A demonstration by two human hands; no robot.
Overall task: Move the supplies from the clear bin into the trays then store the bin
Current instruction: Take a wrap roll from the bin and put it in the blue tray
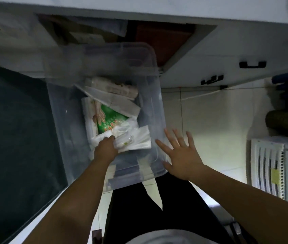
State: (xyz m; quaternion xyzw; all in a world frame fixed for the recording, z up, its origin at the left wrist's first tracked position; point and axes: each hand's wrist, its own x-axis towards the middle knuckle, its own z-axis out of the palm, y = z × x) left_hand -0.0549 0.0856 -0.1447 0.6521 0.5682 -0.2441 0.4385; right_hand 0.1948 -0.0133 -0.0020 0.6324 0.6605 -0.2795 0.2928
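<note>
Risk noted: the loose white plastic packets (132,140) I am pulling from the clear plastic storage bin (157,103), centre of frame on the floor, could slip or drag the green printed packet (110,120) out, since my hold takes only one edge. My left hand (106,147) has its grip curled round that bundle; my right hand (180,155) hovers with its grip spread wide at the bin's right wall, holding nothing.
</note>
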